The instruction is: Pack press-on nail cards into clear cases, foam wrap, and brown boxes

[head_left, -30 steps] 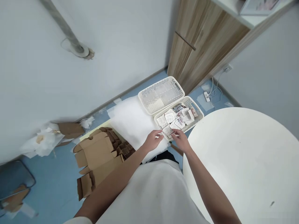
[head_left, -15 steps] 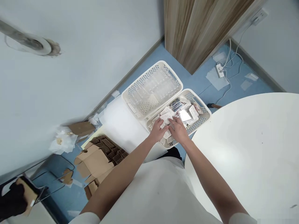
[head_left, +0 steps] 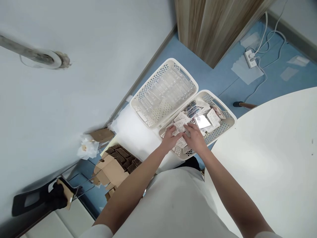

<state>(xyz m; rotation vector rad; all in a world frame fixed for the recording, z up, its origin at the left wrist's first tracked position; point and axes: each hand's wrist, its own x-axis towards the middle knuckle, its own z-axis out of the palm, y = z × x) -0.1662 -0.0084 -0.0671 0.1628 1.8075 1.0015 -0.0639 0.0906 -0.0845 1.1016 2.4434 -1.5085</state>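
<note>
My left hand (head_left: pixel 169 138) and my right hand (head_left: pixel 195 137) reach into the front white plastic basket (head_left: pixel 229 120), thumbs close together. Between my fingertips lies a white printed card (head_left: pixel 180 125), pinched at its left and right sides. More printed cards lie beneath and around it, one (head_left: pixel 182 142) below my thumbs. Right of my hands sit a shiny clear-covered pack (head_left: pixel 202 121), another white card (head_left: pixel 213 117) and a dark blue patterned pack (head_left: pixel 192 109). My palms hide part of the basket's contents.
Behind stands a second white basket (head_left: pixel 135 100) with clear plastic cases (head_left: pixel 168 87). Flattened brown cardboard boxes (head_left: pixel 114 170) are stacked at left. A round white table (head_left: pixel 267 158) curves along the right. A power strip (head_left: pixel 250 59) with cables lies on the blue floor.
The view has shifted, so the table and power strip sit further right and more of the black chair shows at left. My hands stay at the same card, nearly unmoved.
</note>
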